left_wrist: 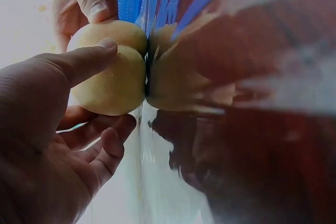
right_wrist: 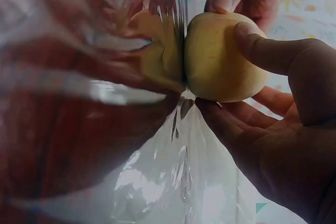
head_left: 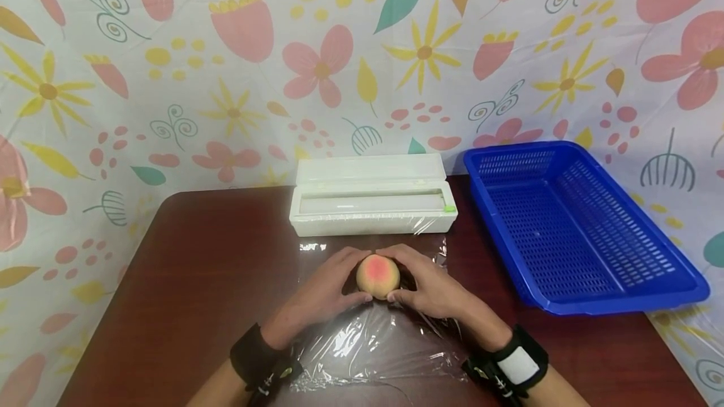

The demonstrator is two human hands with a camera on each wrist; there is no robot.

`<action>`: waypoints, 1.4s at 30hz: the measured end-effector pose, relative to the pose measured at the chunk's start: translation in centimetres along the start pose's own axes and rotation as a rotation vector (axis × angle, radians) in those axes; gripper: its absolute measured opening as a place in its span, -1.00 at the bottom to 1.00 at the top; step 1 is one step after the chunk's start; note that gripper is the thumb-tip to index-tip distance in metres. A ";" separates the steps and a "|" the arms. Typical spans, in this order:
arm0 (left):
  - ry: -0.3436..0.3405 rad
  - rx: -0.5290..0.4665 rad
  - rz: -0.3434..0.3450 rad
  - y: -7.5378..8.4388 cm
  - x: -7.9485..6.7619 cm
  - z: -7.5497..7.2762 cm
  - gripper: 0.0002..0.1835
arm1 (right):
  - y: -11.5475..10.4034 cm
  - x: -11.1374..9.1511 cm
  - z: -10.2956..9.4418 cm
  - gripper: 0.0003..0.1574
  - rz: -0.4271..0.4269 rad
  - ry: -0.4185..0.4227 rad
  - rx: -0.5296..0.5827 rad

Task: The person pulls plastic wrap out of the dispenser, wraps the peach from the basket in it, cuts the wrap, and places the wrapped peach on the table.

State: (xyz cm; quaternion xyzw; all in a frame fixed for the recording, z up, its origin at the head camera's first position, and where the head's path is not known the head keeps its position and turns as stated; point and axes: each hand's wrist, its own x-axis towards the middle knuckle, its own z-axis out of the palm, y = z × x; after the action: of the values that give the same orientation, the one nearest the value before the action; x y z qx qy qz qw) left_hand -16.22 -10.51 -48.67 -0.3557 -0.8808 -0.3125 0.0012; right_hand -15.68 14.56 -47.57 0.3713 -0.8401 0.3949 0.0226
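Observation:
A peach (head_left: 378, 276), yellow with a red blush on top, sits on a sheet of clear plastic wrap (head_left: 362, 350) spread over the table. My left hand (head_left: 328, 284) holds it from the left, thumb at the near side and fingers curled round the far side. From the right, my right hand (head_left: 432, 284) holds the same peach in a mirrored way. In the left wrist view the left thumb (left_wrist: 92, 59) presses the peach's side. The right thumb (right_wrist: 262, 48) lies against it in the right wrist view, with the peach right at the film's surface.
Behind the hands stands a white plastic-wrap dispenser box (head_left: 373, 225) with its lid raised and a roll inside; film runs from its front edge. A blue perforated basket (head_left: 565, 303) is at the right on the dark brown table (head_left: 203, 256). A floral cloth (head_left: 339, 130) hangs behind.

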 end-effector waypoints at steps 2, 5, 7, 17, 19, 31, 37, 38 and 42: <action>0.005 0.005 0.001 -0.1 0.0 0.0 -0.14 | 0.0 0.1 -0.1 -0.07 -0.007 -0.004 -0.005; 0.007 0.011 -0.008 -0.1 0.0 0.1 -0.13 | 0.1 0.1 -0.1 -0.07 -0.019 -0.005 -0.005; 0.004 0.012 -0.013 -0.1 0.0 0.1 -0.12 | 0.1 0.1 -0.1 -0.07 -0.019 -0.008 -0.006; -0.023 0.007 -0.025 -0.2 -0.2 0.3 -0.11 | -0.1 -0.3 -0.1 -0.07 0.004 -0.026 -0.024; -0.022 0.007 -0.027 -0.1 -0.3 0.3 -0.11 | -0.1 -0.4 -0.1 -0.07 -0.002 -0.023 -0.026; -0.029 -0.001 -0.035 0.1 -0.4 -0.1 -0.13 | -0.1 -0.4 -0.1 -0.03 0.004 -0.031 -0.091; -0.033 -0.006 -0.036 0.4 -0.5 -0.5 -0.12 | -0.5 -0.4 -0.2 -0.02 0.025 -0.041 -0.086; -0.031 -0.007 -0.034 0.5 -0.5 -0.6 -0.12 | -0.5 -0.4 -0.2 -0.01 0.022 -0.041 -0.088; -0.027 -0.005 -0.025 0.5 -0.6 -0.7 -0.12 | -0.7 -0.4 -0.3 -0.02 0.014 -0.038 -0.092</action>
State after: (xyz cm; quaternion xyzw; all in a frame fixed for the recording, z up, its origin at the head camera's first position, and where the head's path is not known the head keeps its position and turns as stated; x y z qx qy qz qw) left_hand -15.63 -10.96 -47.95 -0.3489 -0.8843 -0.3099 -0.0153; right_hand -15.05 14.70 -47.01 0.3712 -0.8603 0.3487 0.0211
